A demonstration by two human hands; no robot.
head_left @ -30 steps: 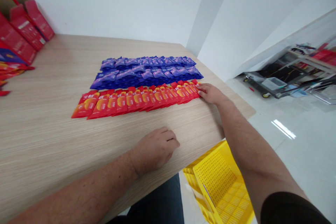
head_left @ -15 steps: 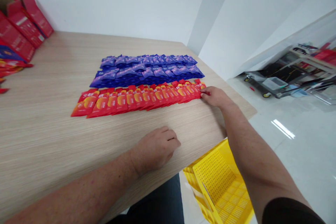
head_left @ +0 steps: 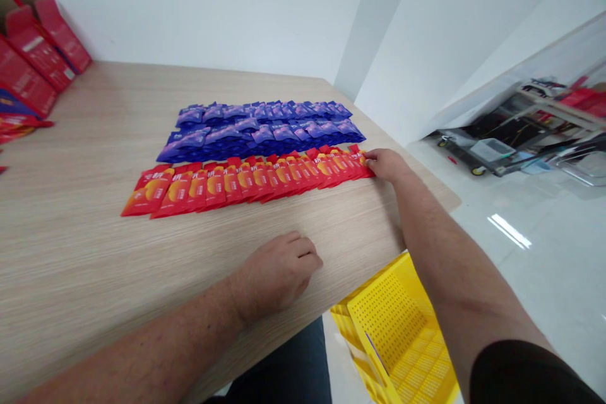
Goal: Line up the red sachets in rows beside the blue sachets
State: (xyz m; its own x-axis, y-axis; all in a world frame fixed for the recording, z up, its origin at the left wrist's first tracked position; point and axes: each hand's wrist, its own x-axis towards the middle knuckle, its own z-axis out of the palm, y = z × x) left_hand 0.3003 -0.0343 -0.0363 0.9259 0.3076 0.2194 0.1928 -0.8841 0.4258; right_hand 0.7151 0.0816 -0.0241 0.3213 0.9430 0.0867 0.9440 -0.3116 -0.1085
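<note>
A row of overlapping red-and-orange packets [head_left: 246,180] runs across the table. At its right end my right hand [head_left: 386,165] has thumb and fingers closed on the edge of the last red packet [head_left: 364,164]. My left hand [head_left: 281,274] rests on the tabletop in front of the row, fingers curled in, with nothing visible in it and apart from the packets. Just behind the red row lie two rows of blue-purple packets, a nearer row [head_left: 265,134] and a farther row [head_left: 265,111].
Red cartons [head_left: 40,50] stand at the far left, with more red packets [head_left: 16,126] beside them. Below the table's right edge is a yellow perforated crate [head_left: 392,322]. A wheeled cart [head_left: 478,151] stands on the floor at right. A white wall [head_left: 213,6] backs the table [head_left: 118,278].
My right hand has shifted slightly away from me along the row's end, and the end packet reaches a little farther right. The left hand stays put. The view has moved slightly.
</note>
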